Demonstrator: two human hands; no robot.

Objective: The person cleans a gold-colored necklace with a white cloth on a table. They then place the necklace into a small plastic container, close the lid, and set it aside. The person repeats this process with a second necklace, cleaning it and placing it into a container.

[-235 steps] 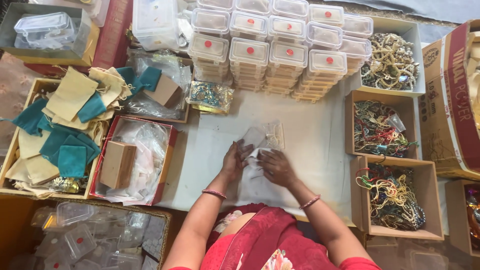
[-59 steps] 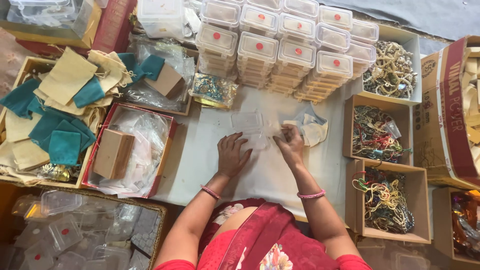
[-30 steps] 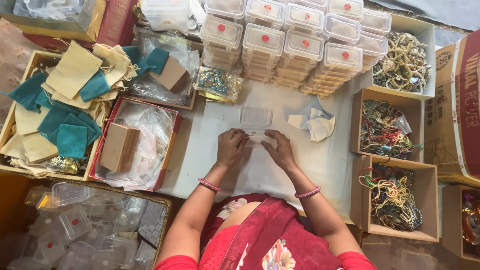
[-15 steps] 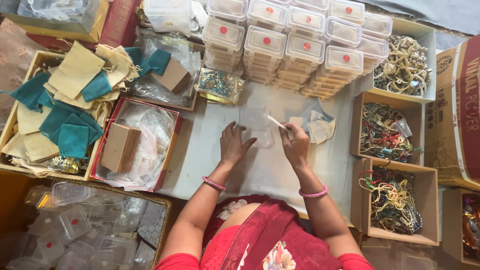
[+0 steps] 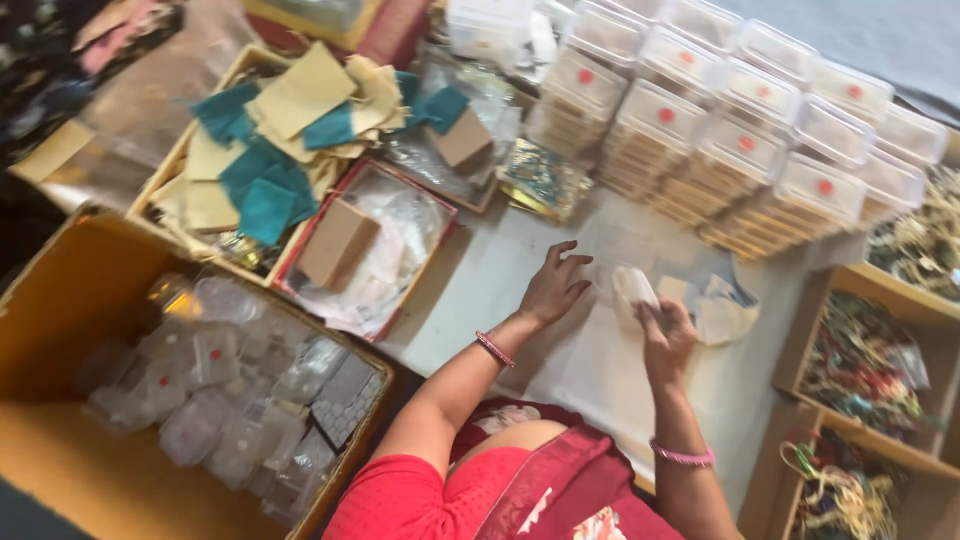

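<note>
The person's right hand (image 5: pixel 665 335) is raised a little over the white worktop (image 5: pixel 560 370), its fingers (image 5: pixel 650 312) pinched shut on a small pale pad of folded cloth or tissue (image 5: pixel 633 284). The left hand (image 5: pixel 553 285) lies beside it with the fingers (image 5: pixel 568 262) spread wide and gripping nothing, the tips resting at the edge of a clear plastic box (image 5: pixel 610 248) that is too blurred to make out well. Just right of the right hand, a few loose cream cloth pieces (image 5: pixel 720 312) lie crumpled on the worktop. Beyond both hands stand stacks of lidded clear boxes with red dots (image 5: pixel 735 140). To the left, a red-edged tray (image 5: pixel 375 245) holds clear bags and a small brown box (image 5: pixel 338 243), and past that an open box is piled with teal and beige pouches (image 5: pixel 285 130). Near the person's left elbow, a big cardboard carton (image 5: pixel 70 300) holds empty clear boxes (image 5: pixel 230 390) tumbled together. On the right, brown cardboard trays (image 5: pixel 800 330) are filled with tangled bead jewellery (image 5: pixel 865 370). Each wrist wears a pink bangle (image 5: pixel 493 348).
</note>
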